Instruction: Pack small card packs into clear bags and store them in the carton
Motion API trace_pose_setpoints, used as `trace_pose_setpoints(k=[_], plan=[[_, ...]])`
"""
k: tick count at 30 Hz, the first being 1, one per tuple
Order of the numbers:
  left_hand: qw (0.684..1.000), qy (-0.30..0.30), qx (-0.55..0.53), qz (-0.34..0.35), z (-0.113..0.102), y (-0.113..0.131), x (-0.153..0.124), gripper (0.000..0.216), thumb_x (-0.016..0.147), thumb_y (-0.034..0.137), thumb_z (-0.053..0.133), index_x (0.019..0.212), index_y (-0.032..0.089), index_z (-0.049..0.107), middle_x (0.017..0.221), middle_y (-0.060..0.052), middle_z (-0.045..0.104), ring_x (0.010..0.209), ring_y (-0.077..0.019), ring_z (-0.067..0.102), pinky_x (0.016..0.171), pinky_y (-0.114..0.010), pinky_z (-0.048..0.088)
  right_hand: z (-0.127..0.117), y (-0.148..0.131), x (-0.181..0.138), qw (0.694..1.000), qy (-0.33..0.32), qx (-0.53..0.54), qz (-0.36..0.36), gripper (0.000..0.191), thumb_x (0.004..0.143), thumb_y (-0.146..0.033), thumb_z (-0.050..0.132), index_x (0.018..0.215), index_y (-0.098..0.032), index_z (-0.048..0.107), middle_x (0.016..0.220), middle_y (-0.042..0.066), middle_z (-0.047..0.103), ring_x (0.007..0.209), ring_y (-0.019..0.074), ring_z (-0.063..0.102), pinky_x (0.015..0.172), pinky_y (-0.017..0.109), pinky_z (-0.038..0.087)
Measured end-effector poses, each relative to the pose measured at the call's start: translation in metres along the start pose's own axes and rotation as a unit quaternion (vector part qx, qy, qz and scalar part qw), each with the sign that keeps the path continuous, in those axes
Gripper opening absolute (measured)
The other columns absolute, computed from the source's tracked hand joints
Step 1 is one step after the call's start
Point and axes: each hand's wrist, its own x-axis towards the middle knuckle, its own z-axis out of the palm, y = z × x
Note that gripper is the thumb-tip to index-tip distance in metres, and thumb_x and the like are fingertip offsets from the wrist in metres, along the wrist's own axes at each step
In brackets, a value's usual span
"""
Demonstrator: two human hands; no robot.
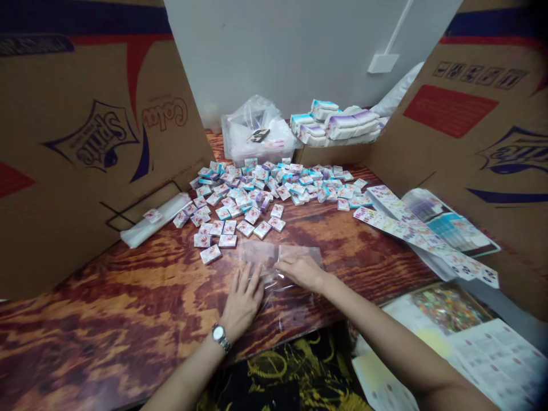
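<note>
Several clear plastic bags (303, 253) lie flat on the wooden table in front of me. My left hand (245, 294) rests palm down, fingers stretched out, its fingertips on the edge of the plastic. With fingers pinched together, my right hand (302, 271) grips the edge of a clear bag. Just beyond my hands, many small printed boxes (245, 228) with white, blue and purple sides spread across the table in a loose pile. One box (210, 254) lies nearest to my left hand.
Large cardboard sheets (85, 188) stand left and right. A plastic-lined tub (257, 145) and stacked packets (351, 124) are at the back. Sticker strips (423, 242) lie on the right, above a bag of colourful bits (445, 308). A clear plastic bundle (156, 220) is on the left.
</note>
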Motion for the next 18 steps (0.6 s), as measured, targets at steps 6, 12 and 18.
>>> trace_pose_setpoints(k=[6, 12, 18], plan=[[0.995, -0.046, 0.069, -0.063, 0.013, 0.007, 0.010, 0.050, 0.083, 0.006, 0.042, 0.133, 0.008, 0.041, 0.139, -0.015, 0.043, 0.118, -0.0259, 0.048, 0.088, -0.037, 0.049, 0.012, -0.061, -0.030, 0.973, 0.193, -0.074, -0.100, 0.025, 0.091, -0.017, 0.044, 0.111, -0.020, 0.059, 0.096, 0.007, 0.065, 0.080, 0.0163, 0.057, 0.074, 0.031, 0.046], [0.990, -0.016, 0.109, -0.093, 0.000, 0.021, 0.011, 0.051, 0.080, 0.003, 0.043, 0.131, 0.006, 0.044, 0.138, -0.016, 0.044, 0.113, -0.0271, 0.051, 0.085, -0.036, 0.050, 0.066, -0.062, -0.019, 0.978, 0.182, -0.079, 0.067, 0.032, 0.087, -0.016, 0.049, 0.118, -0.011, 0.057, 0.121, 0.016, 0.056, 0.115, 0.0257, 0.048, 0.094, 0.039, 0.043], [0.988, 0.025, 0.116, -0.099, -0.012, 0.032, -0.005, 0.046, 0.080, 0.004, 0.044, 0.126, 0.007, 0.049, 0.134, -0.016, 0.049, 0.113, -0.0281, 0.051, 0.082, -0.035, 0.051, 0.046, -0.032, 0.003, 0.978, 0.057, -0.006, 0.202, 0.084, 0.073, -0.052, 0.067, 0.143, -0.030, 0.027, 0.151, 0.018, 0.014, 0.134, 0.0475, 0.008, 0.098, 0.070, 0.016]])
